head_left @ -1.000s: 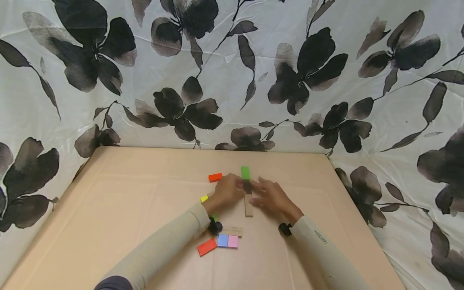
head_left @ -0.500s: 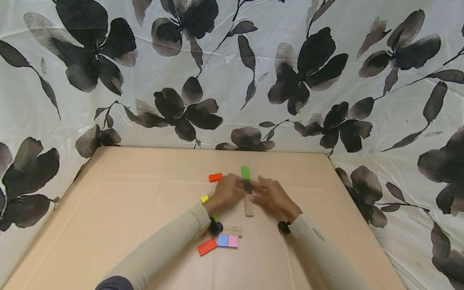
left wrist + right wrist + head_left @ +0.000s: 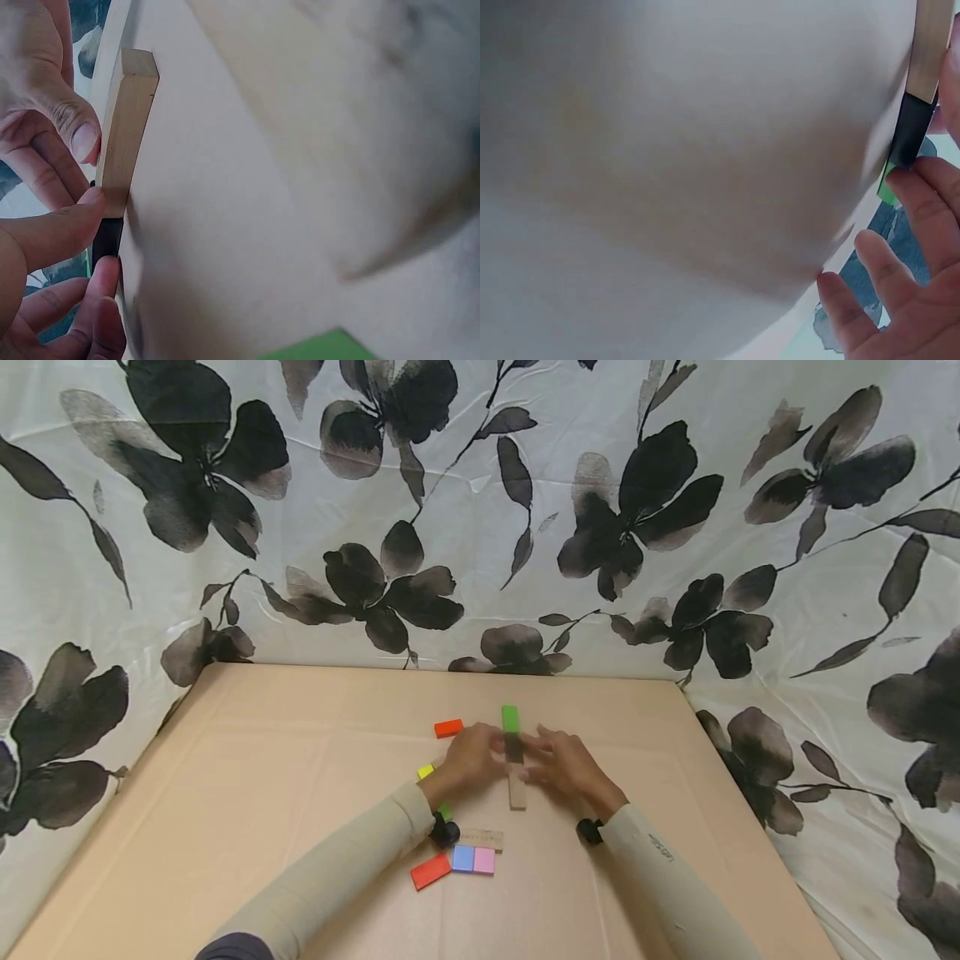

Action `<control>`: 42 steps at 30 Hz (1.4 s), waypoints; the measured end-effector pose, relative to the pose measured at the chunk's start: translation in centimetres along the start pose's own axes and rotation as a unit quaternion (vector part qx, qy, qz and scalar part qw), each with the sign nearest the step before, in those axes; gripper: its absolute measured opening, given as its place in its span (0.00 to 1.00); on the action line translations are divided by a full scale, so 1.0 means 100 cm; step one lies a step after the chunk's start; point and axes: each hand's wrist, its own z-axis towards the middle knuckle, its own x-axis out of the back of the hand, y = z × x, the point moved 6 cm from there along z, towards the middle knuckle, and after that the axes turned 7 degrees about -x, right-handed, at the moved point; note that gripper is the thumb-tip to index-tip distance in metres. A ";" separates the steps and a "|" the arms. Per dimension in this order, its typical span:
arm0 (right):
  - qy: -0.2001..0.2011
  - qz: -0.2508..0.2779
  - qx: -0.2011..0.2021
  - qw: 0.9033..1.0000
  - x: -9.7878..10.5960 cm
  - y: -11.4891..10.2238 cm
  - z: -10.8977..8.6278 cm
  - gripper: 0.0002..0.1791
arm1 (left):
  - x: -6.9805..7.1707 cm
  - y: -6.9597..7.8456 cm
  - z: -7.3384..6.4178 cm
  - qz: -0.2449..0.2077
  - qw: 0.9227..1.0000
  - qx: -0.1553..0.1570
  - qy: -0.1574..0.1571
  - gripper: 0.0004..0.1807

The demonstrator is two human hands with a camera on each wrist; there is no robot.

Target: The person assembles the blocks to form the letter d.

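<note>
Mid-frame in the head view, a black block [image 3: 513, 748] lies on the worktop [image 3: 300, 752], in line between a green block [image 3: 510, 718] above and a wooden block [image 3: 517, 793] below. From the left, the left hand [image 3: 472, 758] touches the row, its grip loosely parted and clasping nothing; opposite, the right hand [image 3: 564, 766] has its grip spread, fingertips against the row, also clasping nothing. Toward lower centre, a blue block [image 3: 463, 859] touches a pink block [image 3: 484, 862].

Bright head view, soft shadows, dimmer, partly blurred wrist views
</note>
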 end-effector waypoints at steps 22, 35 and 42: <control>-0.004 -0.020 0.030 0.999 0.004 0.002 0.002 0.41 | -0.005 0.000 -0.002 0.037 0.999 -0.020 -0.023 0.30; -0.001 -0.038 0.031 0.999 0.003 -0.001 0.004 0.41 | -0.004 0.000 -0.002 0.044 0.999 -0.024 -0.019 0.30; -0.007 -0.036 0.026 0.999 0.003 0.000 0.007 0.43 | -0.005 -0.001 -0.003 0.038 0.999 -0.012 -0.019 0.30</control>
